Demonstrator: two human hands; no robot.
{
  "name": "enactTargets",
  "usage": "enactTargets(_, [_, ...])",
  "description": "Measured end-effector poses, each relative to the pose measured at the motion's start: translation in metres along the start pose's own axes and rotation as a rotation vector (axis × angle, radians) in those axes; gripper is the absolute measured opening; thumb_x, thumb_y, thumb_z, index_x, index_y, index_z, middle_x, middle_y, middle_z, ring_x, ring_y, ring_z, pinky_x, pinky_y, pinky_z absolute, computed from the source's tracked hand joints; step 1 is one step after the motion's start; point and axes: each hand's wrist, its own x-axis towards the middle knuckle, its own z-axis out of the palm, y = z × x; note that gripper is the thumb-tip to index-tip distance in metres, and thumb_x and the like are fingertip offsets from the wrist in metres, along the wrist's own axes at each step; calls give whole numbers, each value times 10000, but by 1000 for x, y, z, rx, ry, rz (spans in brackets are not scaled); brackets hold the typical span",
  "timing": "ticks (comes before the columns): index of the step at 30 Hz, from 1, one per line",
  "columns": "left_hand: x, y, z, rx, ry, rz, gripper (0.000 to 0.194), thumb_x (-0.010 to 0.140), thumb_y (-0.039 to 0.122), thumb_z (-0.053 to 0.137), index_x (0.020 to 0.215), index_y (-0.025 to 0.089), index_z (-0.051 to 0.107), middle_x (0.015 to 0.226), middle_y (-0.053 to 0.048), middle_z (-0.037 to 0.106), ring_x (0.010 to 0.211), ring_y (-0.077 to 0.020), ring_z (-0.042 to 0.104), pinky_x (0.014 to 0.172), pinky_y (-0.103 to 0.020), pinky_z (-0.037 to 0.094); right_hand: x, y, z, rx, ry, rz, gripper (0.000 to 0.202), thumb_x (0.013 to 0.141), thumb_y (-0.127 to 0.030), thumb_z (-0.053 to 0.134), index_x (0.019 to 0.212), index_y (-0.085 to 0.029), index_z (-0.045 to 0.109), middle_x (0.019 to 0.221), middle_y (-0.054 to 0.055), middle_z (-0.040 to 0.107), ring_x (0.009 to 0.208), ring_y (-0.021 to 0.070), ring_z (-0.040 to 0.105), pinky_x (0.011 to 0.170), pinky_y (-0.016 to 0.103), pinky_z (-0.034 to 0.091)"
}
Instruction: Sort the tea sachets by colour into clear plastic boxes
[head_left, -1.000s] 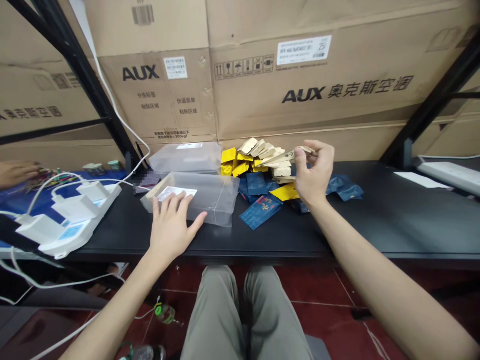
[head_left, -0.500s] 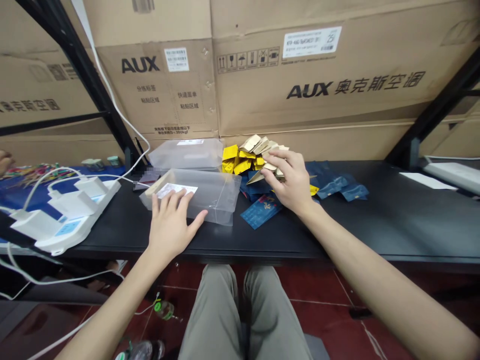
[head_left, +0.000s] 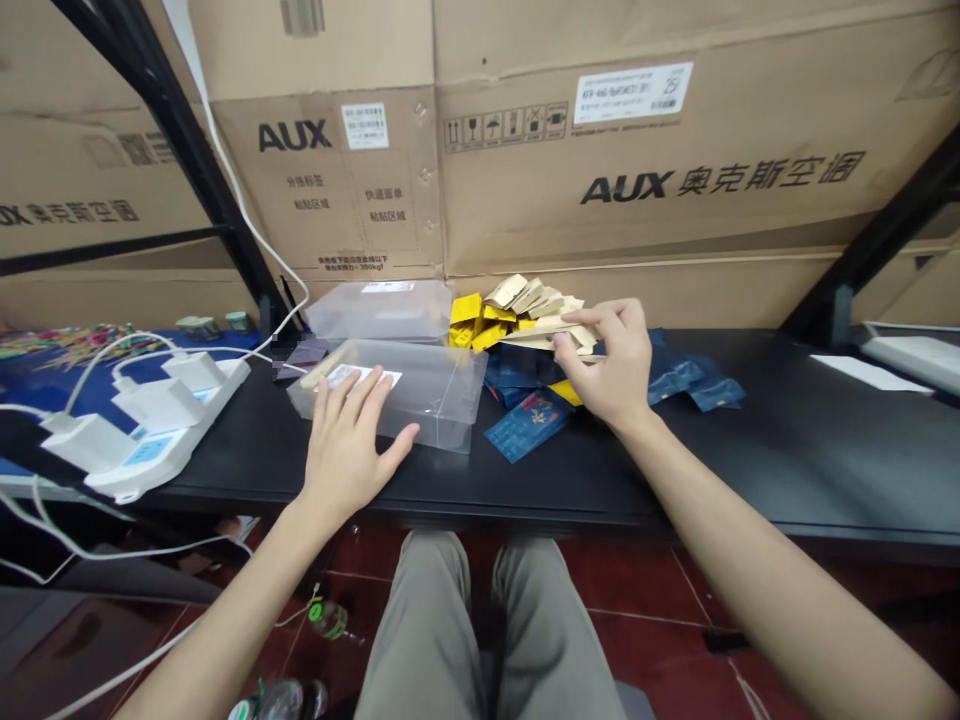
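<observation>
My left hand (head_left: 349, 440) lies with its fingers spread on the near side of a clear plastic box (head_left: 442, 385), over a white label (head_left: 379, 379). A pale wooden-looking piece (head_left: 324, 362) shows inside the box's left end. To the right, my right hand (head_left: 611, 365) pinches a beige paper packet (head_left: 536, 330) between thumb and forefinger, at the edge of a pile. Several more beige packets (head_left: 517, 293) lie fanned at the top of that pile. Yellow packets (head_left: 466, 315) sit at its left, and a dark blue packet (head_left: 529, 422) lies in front.
A second translucent box (head_left: 382, 308) stands behind the first. Further blue packets (head_left: 705, 385) lie to the right. On the left is a white power strip (head_left: 176, 425) with plugs and cables. Large cardboard boxes (head_left: 517, 215) line the back, and a black shelf post (head_left: 862, 200) rises at right.
My right hand has shifted right and drawn a beige packet to a flatter angle at the pile's front. The left hand stays on the box. The camera view has shifted slightly.
</observation>
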Motion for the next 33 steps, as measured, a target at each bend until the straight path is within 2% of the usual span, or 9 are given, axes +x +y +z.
enactTargets(3, [5,15,0,-40,22,70,487,908,453,536,1317,188,541,1358,-120,595,1318,-297,493,1194,-527,260,-1,-1,-3,12,16,-33,241,849,-407,542,967,-226,651,957,96,530,986,285,550,879,468,473])
enactTargets(6, [13,41,7,-88,39,145,482,891,463,568,1278,175,565,1312,-125,612,1279,-302,515,1188,-525,271,-2,-3,-3,65,21,-80,208,837,-403,545,904,-236,649,918,80,525,958,276,544,865,463,474])
enactTargets(9, [23,66,16,-93,30,165,465,895,466,566,1257,174,585,1241,-124,626,1187,-295,547,1151,-518,316,-4,-5,-2,101,0,-96,185,829,-400,558,880,-245,645,915,72,526,932,268,538,853,465,475])
enactTargets(12, [31,81,23,-51,29,115,366,932,353,510,1224,154,605,1089,-128,633,1035,-278,563,983,-467,437,-5,-7,-1,137,9,-137,179,824,-397,565,864,-240,643,904,66,520,888,250,542,818,447,486])
enactTargets(15, [35,83,27,-74,33,35,298,945,270,461,1169,165,628,954,-107,620,927,-265,543,806,-409,459,-6,-8,-1,162,33,-175,166,825,-380,567,843,-233,642,882,62,518,862,238,552,786,426,493])
enactTargets(18, [36,79,28,-190,110,-12,262,958,243,451,1138,158,620,854,-70,600,861,-232,519,797,-378,457,-6,-9,0,182,55,-179,158,826,-367,564,832,-230,643,870,58,528,844,229,560,758,412,495])
enactTargets(24, [38,73,28,-385,306,-167,223,951,213,477,1134,162,593,773,-7,562,794,-162,553,802,-310,474,-6,-10,0,297,217,-204,131,841,-295,551,800,-213,646,794,34,554,794,202,569,728,378,486])
enactTargets(28, [39,72,26,-442,335,-311,222,941,260,487,1122,178,586,776,6,572,747,-142,583,776,-294,489,-10,-16,4,356,142,-186,136,853,-289,544,798,-213,643,796,34,567,800,201,571,742,381,492])
enactTargets(33, [38,72,25,-451,351,-308,191,937,270,501,1082,182,589,771,8,591,755,-144,610,788,-297,499,-21,-29,17,423,-52,-142,135,882,-281,563,890,-189,661,889,57,560,886,206,585,814,385,503])
